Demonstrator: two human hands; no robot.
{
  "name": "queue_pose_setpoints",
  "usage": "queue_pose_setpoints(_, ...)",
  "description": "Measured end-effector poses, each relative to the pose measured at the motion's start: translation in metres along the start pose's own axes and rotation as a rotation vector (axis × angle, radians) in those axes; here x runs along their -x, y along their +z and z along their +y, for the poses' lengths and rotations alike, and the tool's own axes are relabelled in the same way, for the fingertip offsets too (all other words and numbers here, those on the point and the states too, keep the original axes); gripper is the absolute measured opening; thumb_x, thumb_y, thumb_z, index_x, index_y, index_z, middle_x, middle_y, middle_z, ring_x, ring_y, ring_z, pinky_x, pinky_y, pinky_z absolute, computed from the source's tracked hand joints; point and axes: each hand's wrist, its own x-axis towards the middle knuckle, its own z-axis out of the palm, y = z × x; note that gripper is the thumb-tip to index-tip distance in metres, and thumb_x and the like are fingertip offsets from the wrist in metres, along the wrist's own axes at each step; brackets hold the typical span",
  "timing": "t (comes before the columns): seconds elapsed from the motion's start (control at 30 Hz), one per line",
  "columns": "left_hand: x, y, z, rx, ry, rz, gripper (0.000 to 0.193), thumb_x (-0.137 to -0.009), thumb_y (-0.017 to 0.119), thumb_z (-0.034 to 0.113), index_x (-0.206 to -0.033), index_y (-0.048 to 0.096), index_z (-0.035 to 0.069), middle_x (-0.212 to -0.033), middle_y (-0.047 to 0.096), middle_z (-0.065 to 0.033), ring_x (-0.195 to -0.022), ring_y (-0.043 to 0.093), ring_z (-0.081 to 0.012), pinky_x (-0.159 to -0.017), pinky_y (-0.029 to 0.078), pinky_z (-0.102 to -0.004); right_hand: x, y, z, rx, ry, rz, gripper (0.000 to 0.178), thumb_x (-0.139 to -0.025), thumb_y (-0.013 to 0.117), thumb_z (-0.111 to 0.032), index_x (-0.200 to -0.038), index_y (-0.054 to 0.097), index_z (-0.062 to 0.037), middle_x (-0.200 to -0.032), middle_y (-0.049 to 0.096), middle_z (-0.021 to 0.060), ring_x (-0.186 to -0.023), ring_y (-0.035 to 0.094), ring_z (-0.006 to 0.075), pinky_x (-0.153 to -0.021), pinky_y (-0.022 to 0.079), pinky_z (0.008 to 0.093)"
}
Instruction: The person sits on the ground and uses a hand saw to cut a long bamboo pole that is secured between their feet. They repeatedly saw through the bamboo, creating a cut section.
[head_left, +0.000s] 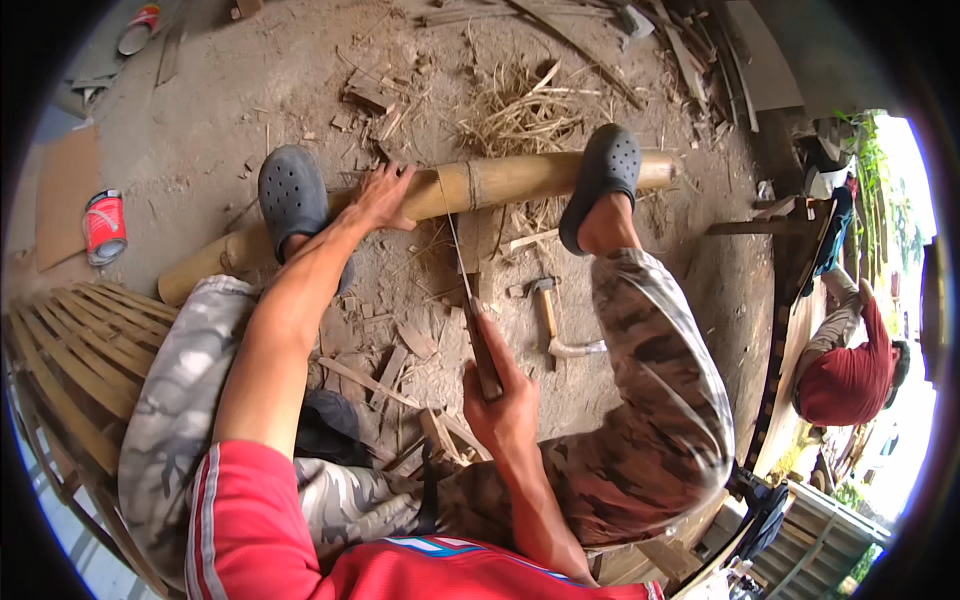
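A thick bamboo pole (520,178) lies across the dirt floor, pinned under my two grey clogs (290,195) (603,178). My left hand (383,197) presses flat on the pole near its middle. My right hand (503,397) is shut on the wooden handle of a hand saw (462,275). The thin blade of the saw reaches up to the pole just right of my left hand and rests against it.
A hammer (545,312) lies on the ground by my right leg. Wood chips and bamboo shavings (515,115) litter the floor. A red can (103,226) and cardboard lie at left. A slatted bamboo seat (75,355) is under me. Another person in red (850,375) crouches at right.
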Motion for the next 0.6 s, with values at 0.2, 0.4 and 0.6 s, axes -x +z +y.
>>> queue_pose_setpoints(0.2, -0.005, 0.01, -0.011, 0.04, 0.054, 0.167, 0.117, -0.057, 0.09, 0.046, -0.15, 0.031, 0.004, -0.136, 0.046, -0.0325, -0.123, 0.05, -0.0472, -0.107, 0.041, -0.0572, -0.002, 0.003, 0.01, 0.041, -0.081, 0.091, 0.056, -0.09, 0.066, -0.004, -0.144, 0.052, -0.0095, -0.117, 0.069, 0.0248, -0.108, 0.068, 0.0328, -0.084, 0.056, 0.0363)
queue_pose_setpoints(0.4, 0.001, 0.005, -0.001, -0.03, -0.045, 0.082, 0.116, -0.059, 0.086, 0.053, -0.151, 0.031, 0.009, -0.14, 0.05, -0.0254, -0.128, 0.049, -0.0422, -0.11, 0.032, -0.0592, 0.011, -0.056, -0.04, 0.079, -0.105, 0.178, 0.055, -0.089, 0.065, 0.003, -0.142, 0.054, -0.004, -0.133, 0.064, 0.0203, -0.121, 0.061, 0.0218, -0.096, 0.049, 0.0305)
queue_pose_setpoints(0.6, 0.006, -0.032, 0.024, -0.197, -0.207, -0.07, 0.126, -0.061, 0.087, 0.061, -0.155, 0.023, 0.006, -0.152, 0.04, -0.0238, -0.143, 0.035, -0.0381, -0.12, 0.015, -0.062, 0.045, -0.132, -0.057, 0.158, -0.126, 0.221, 0.055, -0.087, 0.064, 0.006, -0.14, 0.055, -0.0005, -0.13, 0.066, 0.0197, -0.119, 0.062, 0.0184, -0.099, 0.046, 0.0295)
